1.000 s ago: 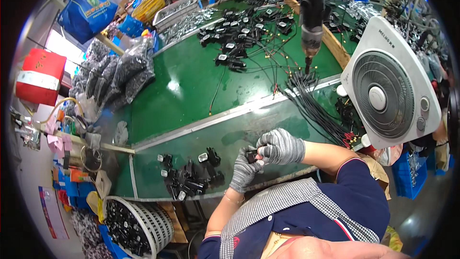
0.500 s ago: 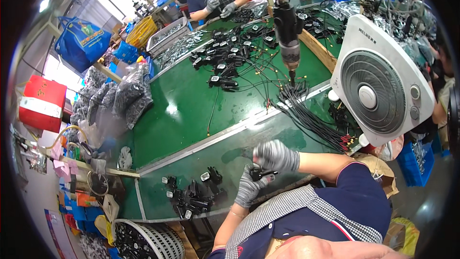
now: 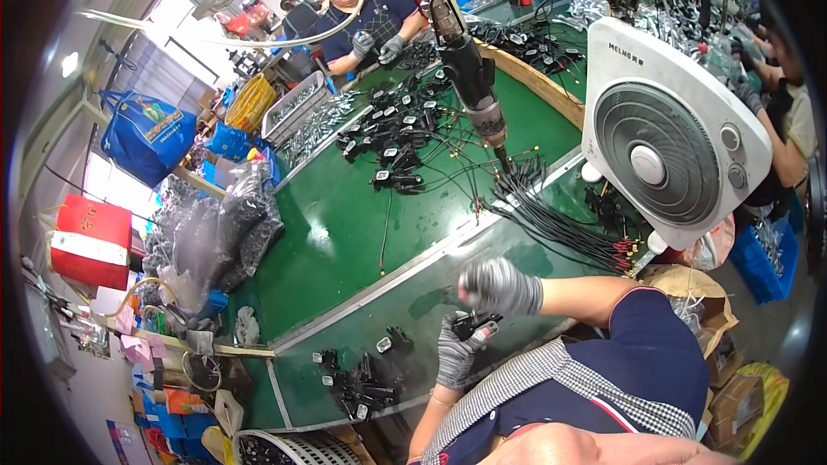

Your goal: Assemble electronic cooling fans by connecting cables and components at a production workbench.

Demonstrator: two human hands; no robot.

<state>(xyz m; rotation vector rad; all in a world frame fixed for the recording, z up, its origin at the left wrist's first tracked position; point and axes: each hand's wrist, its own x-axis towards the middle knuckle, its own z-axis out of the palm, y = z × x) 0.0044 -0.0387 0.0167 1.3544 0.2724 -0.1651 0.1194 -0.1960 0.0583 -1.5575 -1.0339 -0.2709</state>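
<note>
My left hand (image 3: 459, 351), in a grey striped glove, grips a small black plastic part (image 3: 476, 325) close to my body, above the near edge of the green bench. Just above it is my right hand (image 3: 501, 288), gloved the same way and smeared by motion. Its fingers are curled in, and whatever they may hold is hidden. Left of my hands lies a loose pile of similar black parts (image 3: 366, 386) with small pale square faces. To the right, a bundle of black cables (image 3: 573, 226) with reddish ends rests across the metal strip.
A power screwdriver (image 3: 469, 77) hangs above the bench, its tip over the cables. A white box fan (image 3: 676, 142) stands at the right. More black parts (image 3: 401, 120) cover the far bench (image 3: 310, 250), where a co-worker (image 3: 370, 21) sits. A white basket (image 3: 297, 448) stands below the near edge.
The whole view has shifted and turned slightly, so the screwdriver now appears slanted. My right hand has moved slightly against the left, which keeps the black part.
</note>
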